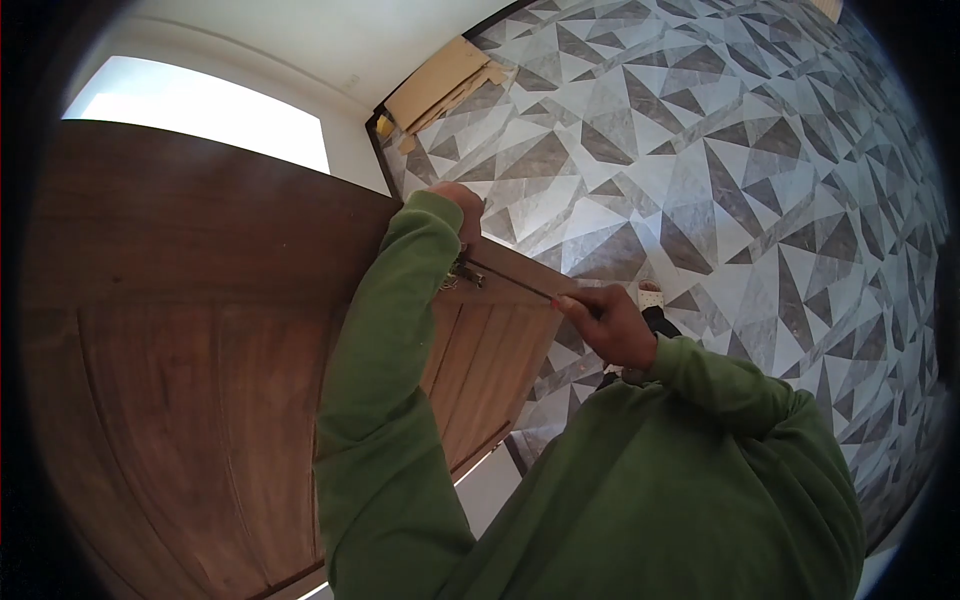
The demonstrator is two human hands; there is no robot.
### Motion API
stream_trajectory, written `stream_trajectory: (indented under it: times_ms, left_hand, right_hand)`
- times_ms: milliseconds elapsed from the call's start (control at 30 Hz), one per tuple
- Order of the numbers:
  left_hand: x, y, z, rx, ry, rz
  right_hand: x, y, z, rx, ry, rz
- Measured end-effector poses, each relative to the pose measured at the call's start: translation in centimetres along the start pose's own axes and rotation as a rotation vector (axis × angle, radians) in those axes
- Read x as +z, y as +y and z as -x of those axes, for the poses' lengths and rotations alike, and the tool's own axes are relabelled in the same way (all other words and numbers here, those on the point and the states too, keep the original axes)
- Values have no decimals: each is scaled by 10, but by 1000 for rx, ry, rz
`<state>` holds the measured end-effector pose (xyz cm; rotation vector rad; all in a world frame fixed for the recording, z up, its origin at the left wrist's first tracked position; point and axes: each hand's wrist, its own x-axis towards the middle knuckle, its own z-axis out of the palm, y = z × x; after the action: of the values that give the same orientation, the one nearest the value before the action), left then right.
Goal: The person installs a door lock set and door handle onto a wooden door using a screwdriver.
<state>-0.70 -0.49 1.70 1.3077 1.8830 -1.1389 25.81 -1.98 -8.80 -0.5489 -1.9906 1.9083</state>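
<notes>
My right hand is closed around the handle end of a screwdriver, whose long thin shaft runs left along the wooden door. The shaft's far end reaches the brass-coloured lock hardware near the door's edge, where the exact contact is hidden. Bent over that edge, my left hand is curled just above the hardware. Its fingertips are turned away from view, and what they hold cannot be made out. My left sleeve covers part of the door.
Flattened cardboard lies by the wall at the top. A bright opening shows behind the dark wooden panel on the left. The floor has a grey and white triangle pattern. Part of a spotted shoe shows beside my right wrist.
</notes>
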Motion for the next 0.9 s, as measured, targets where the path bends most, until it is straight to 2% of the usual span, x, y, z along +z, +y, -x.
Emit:
stream_trajectory:
  times_ms: [33, 67, 200, 267, 333, 367, 433, 467, 533, 567, 633, 667, 833, 867, 900]
  left_hand:
    - [1, 0, 1, -3, 28, -9]
    - [2, 2, 1, -4, 56, -18]
    - [1, 5, 4, -60, 82, -37]
    - [2, 0, -2, 8, 13, -1]
    - [1, 4, 0, -9, 21, -14]
    - [-1, 6, 1, -23, 30, -31]
    - [2, 5, -5, -26, 23, -39]
    - [2, 5, -8, -32, 18, -43]
    - [-1, 9, -6, -34, 7, -58]
    - [-1, 10, -3, -37, -5, -75]
    - [1, 10, 0, -49, 18, -71]
    - [0, 10, 0, -55, 45, -68]
    - [-2, 10, 0, -45, 75, -40]
    - [-1, 9, -2, -37, 48, -61]
    - [0, 9, -2, -38, 46, -64]
  right_hand:
    - [-2, -5, 3, 476, -167, -395]
    - [-2, -4, 5, 480, -166, -398]
    - [-5, 3, 4, 546, -228, -866]
    - [2, 11, 4, 563, -248, -985]
    - [15, 15, 2, -396, 186, 18]
    - [12, 16, 3, -398, 186, 18]
    - [4, 7, 4, -346, 79, 427]
    - [4, 7, 4, -347, 79, 430]
    - [8, 10, 4, -131, 31, 19]
    - [4, 16, 2, -133, 28, 17]
    - [-9, 25, -2, 592, -485, -1438]
    - [-9, 28, -1, 586, -483, -1440]
    - [-2, -12, 11, 389, -76, -662]
    - [3, -3, 9, 391, -79, -667]
    - [10, 13, 4, -30, 88, -221]
